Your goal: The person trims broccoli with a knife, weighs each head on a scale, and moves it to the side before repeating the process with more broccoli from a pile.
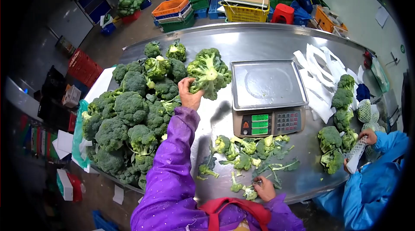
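Observation:
My left hand point(190, 94) grips a large broccoli head point(210, 74), its cut stalk facing me, above the metal table just left of the scale point(269, 85). Low in the view, my right hand point(264, 189) has its fingers curled together beside a small pale floret point(250, 192). What those fingers hold, if anything, is hidden. Trimmed florets and leaves point(246, 155) lie scattered between me and the scale. Left of my arm rises a big pile of broccoli heads point(129, 118).
The scale's display is lit green. White plastic bags point(317, 84) lie to its right. More broccoli point(341, 123) is stacked near a co-worker in a blue sleeve point(367, 188), whose hands hold a white foam net point(357, 154). Crates point(246, 13) stand behind the table.

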Action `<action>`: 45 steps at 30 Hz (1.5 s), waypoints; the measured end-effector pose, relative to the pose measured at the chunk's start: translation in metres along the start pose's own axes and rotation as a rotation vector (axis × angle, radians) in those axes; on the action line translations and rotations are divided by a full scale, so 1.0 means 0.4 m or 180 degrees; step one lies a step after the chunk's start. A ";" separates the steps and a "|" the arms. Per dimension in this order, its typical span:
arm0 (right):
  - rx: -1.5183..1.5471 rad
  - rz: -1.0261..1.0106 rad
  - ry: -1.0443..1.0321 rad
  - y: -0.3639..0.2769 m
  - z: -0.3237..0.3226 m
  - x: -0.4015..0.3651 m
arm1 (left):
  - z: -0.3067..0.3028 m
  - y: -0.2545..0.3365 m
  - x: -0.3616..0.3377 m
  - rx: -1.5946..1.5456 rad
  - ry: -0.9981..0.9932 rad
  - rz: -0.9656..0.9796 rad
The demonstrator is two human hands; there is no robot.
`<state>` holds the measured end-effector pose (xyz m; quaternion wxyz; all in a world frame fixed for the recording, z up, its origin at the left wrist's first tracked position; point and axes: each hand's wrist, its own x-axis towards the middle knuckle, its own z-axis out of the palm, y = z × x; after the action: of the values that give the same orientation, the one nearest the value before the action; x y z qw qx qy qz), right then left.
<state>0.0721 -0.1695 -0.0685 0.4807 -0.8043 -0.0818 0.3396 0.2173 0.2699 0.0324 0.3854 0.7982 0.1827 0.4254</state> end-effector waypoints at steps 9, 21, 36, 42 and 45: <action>-0.0018 -0.0233 0.0136 0.000 -0.016 -0.025 | -0.021 0.098 -0.051 -0.0429 -0.0287 0.0271; -0.0148 0.0117 0.0028 -0.005 -0.016 -0.019 | -0.064 0.051 -0.065 0.0008 0.0089 0.0298; 0.0147 0.0454 0.0027 0.003 -0.027 0.021 | 0.118 -0.240 0.149 0.0716 0.0112 -0.1706; -0.0087 0.0416 -0.0069 0.028 -0.009 0.049 | -0.075 -0.232 0.348 0.2644 0.0660 -0.1346; -0.0170 0.0397 -0.0048 0.005 0.001 0.050 | -0.173 -0.293 0.395 0.2802 -0.0046 -0.1492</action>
<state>0.0864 -0.1611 -0.0798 0.4363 -0.8178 -0.0443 0.3727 0.2551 0.4743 0.0508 0.0985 0.8255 0.5168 0.2043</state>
